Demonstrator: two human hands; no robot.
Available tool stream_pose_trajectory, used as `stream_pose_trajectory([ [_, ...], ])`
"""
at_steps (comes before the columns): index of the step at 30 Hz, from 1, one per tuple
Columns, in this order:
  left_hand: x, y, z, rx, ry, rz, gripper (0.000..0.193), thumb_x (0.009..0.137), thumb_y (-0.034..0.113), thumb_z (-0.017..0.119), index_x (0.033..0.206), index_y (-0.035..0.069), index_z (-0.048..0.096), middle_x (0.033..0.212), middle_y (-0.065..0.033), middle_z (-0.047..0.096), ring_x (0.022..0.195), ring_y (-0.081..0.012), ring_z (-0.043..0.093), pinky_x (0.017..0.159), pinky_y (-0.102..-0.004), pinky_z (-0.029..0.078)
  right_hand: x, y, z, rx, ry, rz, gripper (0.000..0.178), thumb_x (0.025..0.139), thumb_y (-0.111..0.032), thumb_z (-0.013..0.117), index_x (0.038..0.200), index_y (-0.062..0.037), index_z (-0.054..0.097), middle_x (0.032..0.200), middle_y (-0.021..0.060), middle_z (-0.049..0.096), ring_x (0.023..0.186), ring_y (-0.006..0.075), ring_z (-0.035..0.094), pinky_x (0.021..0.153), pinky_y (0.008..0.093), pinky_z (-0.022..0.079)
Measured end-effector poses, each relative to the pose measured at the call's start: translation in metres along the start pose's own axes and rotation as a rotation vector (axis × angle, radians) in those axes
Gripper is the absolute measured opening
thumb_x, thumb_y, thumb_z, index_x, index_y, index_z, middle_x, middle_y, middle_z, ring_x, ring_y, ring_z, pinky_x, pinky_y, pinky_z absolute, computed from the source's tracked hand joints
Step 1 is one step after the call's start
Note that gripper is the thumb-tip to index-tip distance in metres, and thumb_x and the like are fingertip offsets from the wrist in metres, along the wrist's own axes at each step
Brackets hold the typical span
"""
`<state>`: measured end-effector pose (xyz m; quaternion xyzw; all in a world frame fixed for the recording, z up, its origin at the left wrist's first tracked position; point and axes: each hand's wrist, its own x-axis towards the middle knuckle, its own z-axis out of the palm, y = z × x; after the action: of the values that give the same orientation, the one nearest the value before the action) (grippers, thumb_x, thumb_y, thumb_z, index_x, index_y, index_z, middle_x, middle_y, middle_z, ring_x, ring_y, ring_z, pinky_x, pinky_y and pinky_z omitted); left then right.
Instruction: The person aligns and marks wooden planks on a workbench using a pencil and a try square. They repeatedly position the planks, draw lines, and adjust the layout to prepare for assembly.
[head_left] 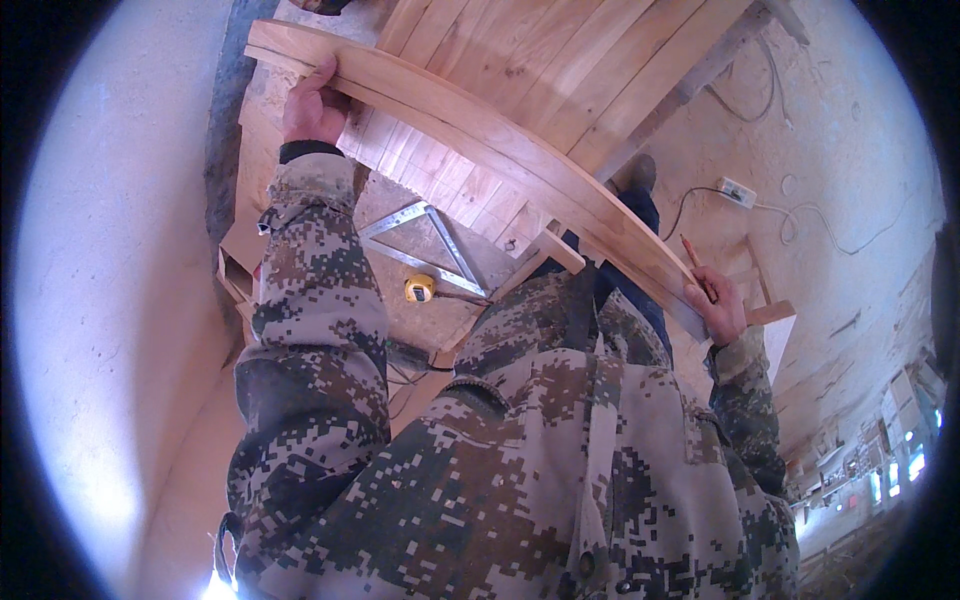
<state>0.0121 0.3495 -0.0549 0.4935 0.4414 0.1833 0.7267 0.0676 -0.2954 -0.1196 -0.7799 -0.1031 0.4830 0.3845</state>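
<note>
A long, pale wooden board crosses in front of me, slanting from upper left down to the right. Near its far left end, my left hand grips it with the thumb over the top. The opposite end is in my right hand, closed around the board's edge. A reddish pencil sticks up from between that hand's fingers. Below the board, between my arms, lie a metal triangular square and a yellow tape measure.
Joined wooden planks stretch beyond the board. A small wood block juts out by my lap. At right, a white power strip with cables lies on the dusty floor. A pale wall rises at left.
</note>
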Motion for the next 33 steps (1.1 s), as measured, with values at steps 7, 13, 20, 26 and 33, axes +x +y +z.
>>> stream_pose_trajectory([
  [7,0.009,-0.001,0.003,-0.07,-0.022,-0.112,0.029,0.098,0.021,0.067,0.124,0.007,0.065,0.113,-0.007,0.068,0.107,-0.0258,0.063,0.096,-0.0434,0.051,-0.001,0.0,-0.004,-0.062,0.078,0.03,0.049,0.088,-0.042,0.072,0.108,0.0016,0.068,0.086,0.0049,0.062,0.082,0.0144,0.056,0.074,0.0316,0.045],
  [13,-0.01,0.012,0.027,-0.045,0.063,-0.101,0.036,0.094,0.006,0.063,0.129,0.009,0.058,0.116,-0.0087,0.066,0.105,-0.0289,0.064,0.092,-0.0465,0.055,-0.004,-0.024,-0.018,0.117,-0.05,0.042,0.045,0.088,-0.04,0.07,0.106,0.0009,0.07,0.078,0.0037,0.058,0.075,0.012,0.052,0.066,0.0315,0.043],
  [20,-0.018,0.03,0.051,-0.033,0.081,-0.061,0.034,0.096,0.012,0.066,0.127,0.006,0.057,0.114,-0.0103,0.066,0.102,-0.0279,0.066,0.089,-0.0461,0.054,-0.009,-0.04,-0.032,0.09,0.011,-0.02,0.044,0.087,-0.041,0.07,0.101,0.0009,0.068,0.076,0.0033,0.057,0.072,0.0127,0.05,0.063,0.0324,0.04],
  [26,-0.013,0.026,0.05,-0.042,0.084,-0.062,0.036,0.095,0.01,0.067,0.129,0.005,0.055,0.118,-0.0101,0.066,0.106,-0.0274,0.066,0.092,-0.0449,0.054,-0.008,-0.047,-0.037,0.069,-0.019,0.027,0.044,0.087,-0.041,0.07,0.101,0.0008,0.067,0.078,0.0043,0.057,0.073,0.0139,0.051,0.064,0.0324,0.04],
  [33,-0.01,0.026,0.052,-0.059,0.067,-0.072,0.037,0.095,0.008,0.066,0.13,0.005,0.055,0.119,-0.0099,0.066,0.109,-0.027,0.065,0.096,-0.045,0.053,-0.009,-0.053,-0.039,0.038,-0.003,0.003,0.043,0.087,-0.041,0.07,0.1,0.0003,0.067,0.077,0.004,0.056,0.071,0.0144,0.049,0.063,0.0321,0.04],
])
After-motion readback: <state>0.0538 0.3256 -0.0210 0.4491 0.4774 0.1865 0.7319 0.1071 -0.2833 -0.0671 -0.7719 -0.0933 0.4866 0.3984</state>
